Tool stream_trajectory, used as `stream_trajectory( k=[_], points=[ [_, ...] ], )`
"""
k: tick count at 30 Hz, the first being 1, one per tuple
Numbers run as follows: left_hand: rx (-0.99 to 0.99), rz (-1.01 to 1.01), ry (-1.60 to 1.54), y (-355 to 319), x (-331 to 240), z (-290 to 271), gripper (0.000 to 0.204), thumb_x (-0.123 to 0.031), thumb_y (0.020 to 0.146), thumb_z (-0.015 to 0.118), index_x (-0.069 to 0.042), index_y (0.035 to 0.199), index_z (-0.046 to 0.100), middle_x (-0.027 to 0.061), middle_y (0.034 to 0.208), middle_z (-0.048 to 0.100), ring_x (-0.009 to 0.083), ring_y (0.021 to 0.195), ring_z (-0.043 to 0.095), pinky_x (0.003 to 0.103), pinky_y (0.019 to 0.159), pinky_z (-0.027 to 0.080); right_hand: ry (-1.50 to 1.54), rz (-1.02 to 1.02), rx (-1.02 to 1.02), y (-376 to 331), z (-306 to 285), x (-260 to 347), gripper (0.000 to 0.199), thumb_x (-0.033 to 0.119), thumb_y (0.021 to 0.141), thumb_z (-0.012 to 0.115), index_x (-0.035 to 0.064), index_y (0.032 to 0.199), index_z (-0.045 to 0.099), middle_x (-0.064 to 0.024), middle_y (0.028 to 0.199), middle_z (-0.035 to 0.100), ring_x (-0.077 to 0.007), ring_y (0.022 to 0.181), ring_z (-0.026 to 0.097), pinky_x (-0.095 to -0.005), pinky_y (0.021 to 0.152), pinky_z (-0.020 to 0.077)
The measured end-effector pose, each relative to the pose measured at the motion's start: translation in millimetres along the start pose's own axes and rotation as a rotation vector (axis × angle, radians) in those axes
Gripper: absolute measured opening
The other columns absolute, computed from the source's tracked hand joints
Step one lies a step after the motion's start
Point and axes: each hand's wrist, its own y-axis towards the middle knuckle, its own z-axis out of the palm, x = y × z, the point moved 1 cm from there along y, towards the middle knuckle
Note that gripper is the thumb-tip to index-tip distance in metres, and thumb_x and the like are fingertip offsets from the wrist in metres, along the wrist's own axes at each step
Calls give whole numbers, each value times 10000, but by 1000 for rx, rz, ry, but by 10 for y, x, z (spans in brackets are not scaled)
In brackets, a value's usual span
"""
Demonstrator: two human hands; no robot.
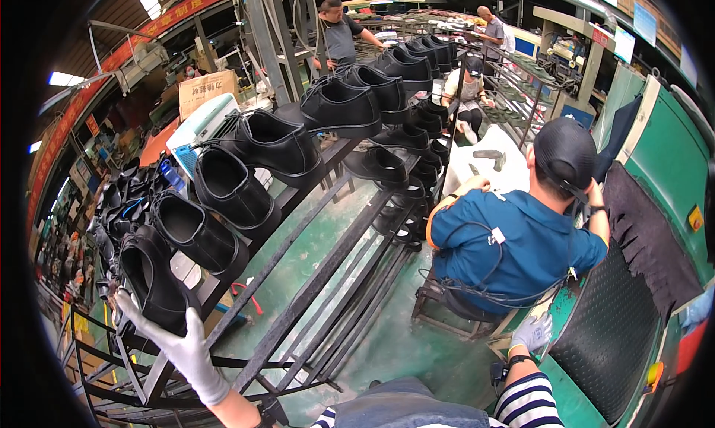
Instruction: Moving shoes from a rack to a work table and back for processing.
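Observation:
My left hand [181,351], in a pale grey glove, reaches up at the near left with thumb and fingers spread wide. They stand on either side of the heel of the nearest black shoe [165,297]; whether they touch it I cannot tell. That shoe is at the near end of a row of black lace-up shoes [220,186] on a dark metal rack [279,353]. At the right, my gloved right hand [532,333] rests by the edge of a green bench [570,379], its fingers stretched out and holding nothing visible.
A person in a blue shirt [514,234] and cap sits on a stool ahead, close to my right hand. More shoes stand on a lower rack level [380,167]. A black textured mat [611,338] covers the bench. Other people work farther back.

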Motion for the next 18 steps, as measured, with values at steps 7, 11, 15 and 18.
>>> stream_trajectory(
  k=[7,11,15,18],
  points=[
    [-225,-131,-62,-128,508,-589,640,-278,1010,593,-41,1547,337,213,1579,342,302,1460,351,459,1216,273,-16,6,3,5,169,-52,473,294,961,485,131,1399,558,-61,1488,519,-243,1379,456,-439,1155,314],
    [-455,-170,180,-163,728,-856,279,-243,956,629,-61,1164,662,153,1104,653,290,1007,634,383,894,499,44,52,46,18,-36,28,466,282,916,542,131,1355,586,-68,1479,519,-246,1375,451,-443,1156,305],
    [-205,-102,358,-260,562,-1014,171,-115,932,620,-47,999,761,96,882,747,280,803,693,347,746,562,53,16,11,-15,-75,32,467,271,920,527,105,1354,574,-78,1459,531,-257,1365,458,-446,1133,325],
    [92,-87,532,-226,456,-959,148,-102,945,636,-22,959,759,137,879,736,298,795,687,345,734,563,150,-7,-82,-12,-40,25,501,313,898,519,55,1325,567,-173,1272,607,-349,1139,573,-472,985,409]
  ],
)
